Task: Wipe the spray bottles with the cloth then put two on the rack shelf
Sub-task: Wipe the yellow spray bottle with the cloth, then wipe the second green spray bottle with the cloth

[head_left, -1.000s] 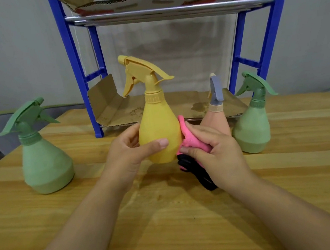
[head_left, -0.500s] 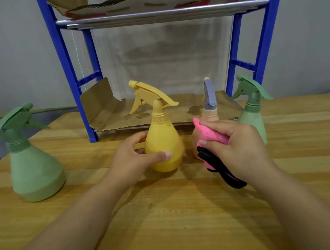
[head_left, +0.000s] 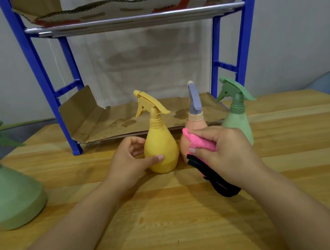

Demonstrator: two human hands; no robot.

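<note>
My left hand (head_left: pixel 130 162) reaches forward from the lower left, forearm low over the table, and is cupped round the belly of the yellow spray bottle (head_left: pixel 160 143): my thumb lies across its front near the base and my curled fingers sit at its left side, so I am gripping it where it stands upright on the wooden table (head_left: pixel 180 221). My right hand (head_left: pixel 223 151) comes in from the lower right with its back turned up, fingers curled tight round the pink cloth (head_left: pixel 199 142), which I hold bunched against the side of the peach spray bottle (head_left: pixel 197 121); a black edge of the cloth hangs out below my palm and trails onto the table. The peach bottle, with its grey trigger head, stands just beside the yellow one on its right, and both are just in front of the blue rack (head_left: pixel 37 63). A green spray bottle (head_left: pixel 237 115) stands behind my right hand near the rack's right leg, and a larger green spray bottle (head_left: pixel 7 182) stands well apart at the far left of the table. The rack's lower level is lined with stained brown cardboard (head_left: pixel 139 117), turned up at its left end, and its upper shelf (head_left: pixel 134 19) carries another torn sheet of cardboard. Behind the rack is a plain grey wall (head_left: pixel 302 29).
</note>
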